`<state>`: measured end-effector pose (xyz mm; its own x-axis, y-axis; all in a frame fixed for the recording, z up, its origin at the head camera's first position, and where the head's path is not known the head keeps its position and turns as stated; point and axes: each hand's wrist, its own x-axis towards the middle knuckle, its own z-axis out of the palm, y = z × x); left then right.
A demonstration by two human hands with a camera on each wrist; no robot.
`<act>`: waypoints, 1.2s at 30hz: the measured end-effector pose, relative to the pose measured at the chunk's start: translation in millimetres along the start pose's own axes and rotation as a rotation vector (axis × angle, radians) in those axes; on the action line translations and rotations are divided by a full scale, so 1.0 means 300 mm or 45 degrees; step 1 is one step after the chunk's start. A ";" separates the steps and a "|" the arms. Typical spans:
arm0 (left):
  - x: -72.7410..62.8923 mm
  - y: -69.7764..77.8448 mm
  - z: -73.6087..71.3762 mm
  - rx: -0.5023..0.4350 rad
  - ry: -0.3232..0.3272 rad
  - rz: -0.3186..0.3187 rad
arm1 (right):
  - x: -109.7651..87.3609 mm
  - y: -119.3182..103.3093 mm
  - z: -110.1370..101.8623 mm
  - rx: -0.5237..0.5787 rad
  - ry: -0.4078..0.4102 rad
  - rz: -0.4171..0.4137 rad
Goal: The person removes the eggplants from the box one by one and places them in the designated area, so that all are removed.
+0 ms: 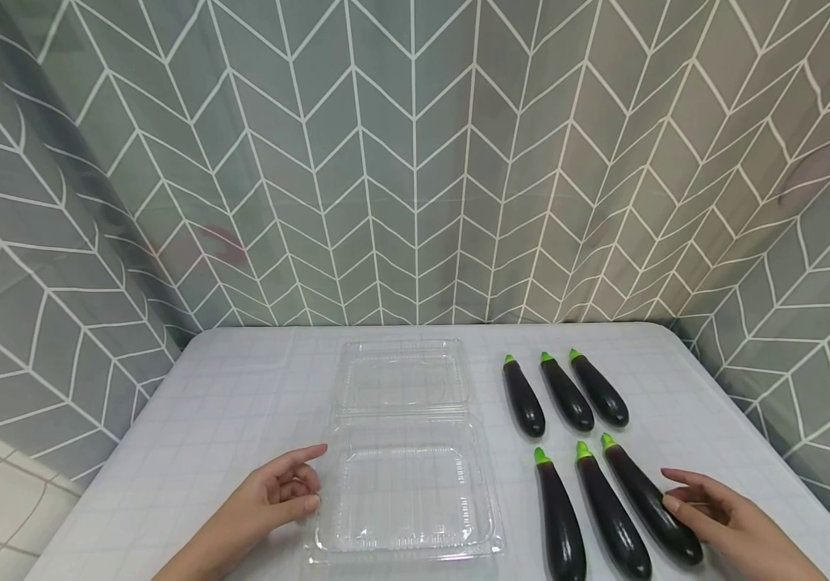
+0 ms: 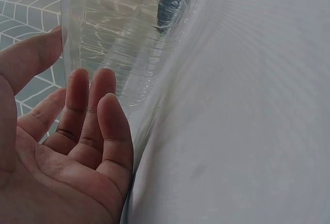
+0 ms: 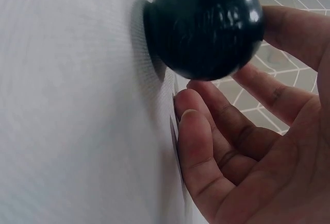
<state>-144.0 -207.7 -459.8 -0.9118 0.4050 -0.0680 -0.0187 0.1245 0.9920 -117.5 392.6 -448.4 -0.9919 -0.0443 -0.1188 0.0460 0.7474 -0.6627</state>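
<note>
A clear plastic clamshell box (image 1: 403,545) lies opened flat, its lid half away from me. My left hand (image 1: 280,496) is at the box's left edge, fingers loosely bent; in the left wrist view the thumb (image 2: 49,49) is at the rim, though contact is hard to tell. Right of the box, several glossy dark eggplants with green tips lie in two rows. My right hand (image 1: 730,520) is beside the rightmost front eggplant (image 1: 650,504), its thumb against the side and its other fingers loosely curled. The right wrist view shows that eggplant's round end (image 3: 206,28) close up.
In the back row lie a left eggplant (image 1: 523,399), a middle one (image 1: 567,395) and a right one (image 1: 601,393). Two more front eggplants, left (image 1: 561,524) and middle (image 1: 614,516), lie near the box. A patterned grey curtain (image 1: 415,161) surrounds the white table (image 1: 240,403).
</note>
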 end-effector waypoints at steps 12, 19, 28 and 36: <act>0.003 -0.002 -0.002 0.003 -0.009 0.005 | -0.006 0.009 0.004 0.008 0.024 -0.031; 0.006 -0.006 -0.001 0.001 -0.019 0.020 | -0.012 0.009 0.001 0.011 0.026 -0.016; 0.007 -0.004 -0.020 0.092 0.006 0.036 | -0.019 0.017 -0.030 0.130 -0.059 0.085; 0.041 0.038 -0.202 0.406 0.252 0.000 | 0.076 -0.028 -0.127 0.182 0.048 0.033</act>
<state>-180.2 -256.1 -443.0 -0.9741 0.2256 -0.0154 0.0813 0.4128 0.9072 -145.1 410.7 -417.5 -0.9938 0.0005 -0.1109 0.0850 0.6456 -0.7589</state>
